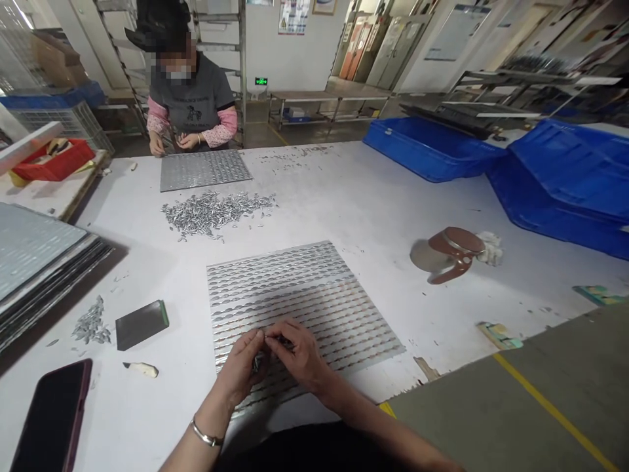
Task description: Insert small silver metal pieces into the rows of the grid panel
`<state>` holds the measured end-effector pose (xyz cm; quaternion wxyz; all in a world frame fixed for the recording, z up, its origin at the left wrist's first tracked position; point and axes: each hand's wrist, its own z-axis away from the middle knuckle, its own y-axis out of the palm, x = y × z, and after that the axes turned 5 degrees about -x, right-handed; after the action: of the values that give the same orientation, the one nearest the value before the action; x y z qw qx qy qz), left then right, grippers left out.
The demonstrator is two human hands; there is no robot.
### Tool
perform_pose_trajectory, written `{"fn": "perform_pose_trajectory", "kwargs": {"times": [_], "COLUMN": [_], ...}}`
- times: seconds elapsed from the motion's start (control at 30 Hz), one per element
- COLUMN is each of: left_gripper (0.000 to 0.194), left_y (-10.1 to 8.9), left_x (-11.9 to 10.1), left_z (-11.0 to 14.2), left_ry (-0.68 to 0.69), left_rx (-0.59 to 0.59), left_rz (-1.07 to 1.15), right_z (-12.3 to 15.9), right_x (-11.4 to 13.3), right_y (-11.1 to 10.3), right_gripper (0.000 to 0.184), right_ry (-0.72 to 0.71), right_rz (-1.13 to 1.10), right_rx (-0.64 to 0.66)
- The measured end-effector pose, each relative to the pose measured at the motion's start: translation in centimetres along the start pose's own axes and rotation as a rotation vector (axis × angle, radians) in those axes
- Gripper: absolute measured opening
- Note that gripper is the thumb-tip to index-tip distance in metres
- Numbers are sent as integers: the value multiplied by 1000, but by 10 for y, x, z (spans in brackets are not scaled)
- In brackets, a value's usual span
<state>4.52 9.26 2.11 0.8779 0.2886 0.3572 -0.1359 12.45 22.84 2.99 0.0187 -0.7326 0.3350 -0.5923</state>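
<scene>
A flat sheet [363,321] with rows of slots lies on the white table in front of me; small grey leaf-shaped pieces fill its far rows, while reddish marks show along the nearer ones. Over its near part, my left hand [243,364] is curled around several of the small metal pieces [257,362]. My right hand [299,354] pinches with thumb and forefinger right beside the left thumb; whatever is between those fingertips is too small to make out. Beyond the sheet spreads a pile of the same grey pieces [206,215].
Across the table [344,203], a co-worker [191,98] handles another slotted sheet [206,170]. On the left are stacked sheets [44,262], a dark block [142,324], a small knife [141,369] and a phone [54,419]. A brown mug [455,249] and blue bins [432,151] stand right.
</scene>
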Motion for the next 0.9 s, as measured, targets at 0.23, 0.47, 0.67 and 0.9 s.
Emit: {"fn": "perform_pose_trajectory", "kwargs": {"times": [0.23, 0.47, 0.67, 0.9], "left_gripper": [40, 43, 46, 44], "left_y": [-6, -4, -5, -2], "left_x": [0, 8, 4, 0], "left_z": [-4, -10, -12, -8], "left_ry": [135, 148, 80, 48], "left_rx": [93, 37, -35, -23], "left_rz": [-34, -48, -39, -2], "right_z": [4, -10, -42, -44], "right_x": [-7, -21, -56, -64], "right_y": [-1, -8, -7, 4], "right_gripper": [19, 27, 19, 19], "right_ry": [251, 467, 246, 297], "right_rz": [-272, -448, 291, 442], "right_rx": [35, 114, -204, -169]}}
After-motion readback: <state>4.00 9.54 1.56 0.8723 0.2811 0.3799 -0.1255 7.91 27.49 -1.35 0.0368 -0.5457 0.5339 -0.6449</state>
